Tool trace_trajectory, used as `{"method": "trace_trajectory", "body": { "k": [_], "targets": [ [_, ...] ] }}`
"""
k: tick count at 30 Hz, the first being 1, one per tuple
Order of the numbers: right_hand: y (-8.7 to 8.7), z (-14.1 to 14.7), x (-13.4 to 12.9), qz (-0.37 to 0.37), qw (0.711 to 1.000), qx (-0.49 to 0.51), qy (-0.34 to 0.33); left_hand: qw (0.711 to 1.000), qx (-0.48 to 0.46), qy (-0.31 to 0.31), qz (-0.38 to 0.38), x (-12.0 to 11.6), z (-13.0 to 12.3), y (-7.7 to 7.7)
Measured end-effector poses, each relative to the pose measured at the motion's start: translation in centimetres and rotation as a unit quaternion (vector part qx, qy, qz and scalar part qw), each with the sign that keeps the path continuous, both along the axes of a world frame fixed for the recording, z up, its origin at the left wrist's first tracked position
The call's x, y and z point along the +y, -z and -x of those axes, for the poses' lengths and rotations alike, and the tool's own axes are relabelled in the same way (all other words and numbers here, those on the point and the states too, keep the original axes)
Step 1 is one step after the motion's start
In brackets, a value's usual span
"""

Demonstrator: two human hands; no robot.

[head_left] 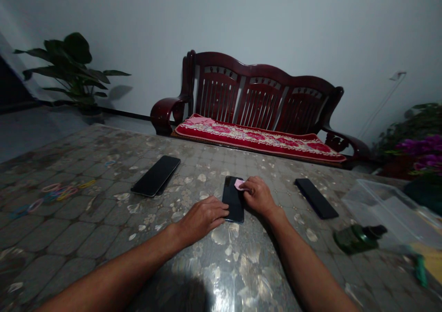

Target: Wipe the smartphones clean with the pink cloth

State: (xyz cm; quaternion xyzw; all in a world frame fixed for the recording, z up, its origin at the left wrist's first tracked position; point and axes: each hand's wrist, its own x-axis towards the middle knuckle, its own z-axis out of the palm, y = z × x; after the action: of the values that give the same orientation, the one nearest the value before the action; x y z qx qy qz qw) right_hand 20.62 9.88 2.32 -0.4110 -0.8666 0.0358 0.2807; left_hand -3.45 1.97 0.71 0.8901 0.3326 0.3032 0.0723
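Observation:
A dark phone (235, 207) lies flat on the patterned table in front of me. My left hand (206, 214) rests at its lower left edge, with the fingertips touching the phone. In my right hand (257, 194) a small pink cloth (239, 184) is pinched, pressed on the upper right part of the phone's screen. To the left lies a second dark phone (157, 176), slightly raised on something dark beneath it. Off to the right is a dark, narrow flat object (316, 198).
The table (113, 229) holds coloured rubber bands (64, 192) at left. At right are a green bottle (357, 238) lying on its side and a clear plastic box (390, 210). Beyond the table stands a wooden bench (255, 95) with a red cover; plants flank it.

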Motion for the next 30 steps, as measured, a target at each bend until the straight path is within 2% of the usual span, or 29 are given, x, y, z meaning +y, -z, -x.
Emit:
{"method": "trace_trajectory", "body": {
  "k": [5, 11, 18, 26, 30],
  "targets": [
    [-0.16, 0.30, -0.55, 0.006, 0.998, -0.018, -0.052, 1.000, 0.009, -0.001, 0.006, -0.04, -0.03, -0.14],
    [0.20, 0.23, -0.08, -0.001, 1.000, 0.002, -0.007, 1.000, 0.006, -0.005, 0.015, -0.09, -0.08, -0.06],
    [0.24, 0.33, -0.74, 0.000, 0.998, -0.005, -0.064, 1.000, 0.002, 0.000, -0.005, -0.01, -0.05, 0.14],
    [0.50, 0.15, -0.31, -0.029, 0.999, 0.006, -0.019, 1.000, -0.001, -0.007, -0.004, -0.04, 0.00, 0.28],
    [0.10, 0.18, -0.68, -0.009, 0.998, -0.011, -0.055, 1.000, 0.001, -0.006, -0.008, 0.01, -0.01, 0.37]
  ]
}}
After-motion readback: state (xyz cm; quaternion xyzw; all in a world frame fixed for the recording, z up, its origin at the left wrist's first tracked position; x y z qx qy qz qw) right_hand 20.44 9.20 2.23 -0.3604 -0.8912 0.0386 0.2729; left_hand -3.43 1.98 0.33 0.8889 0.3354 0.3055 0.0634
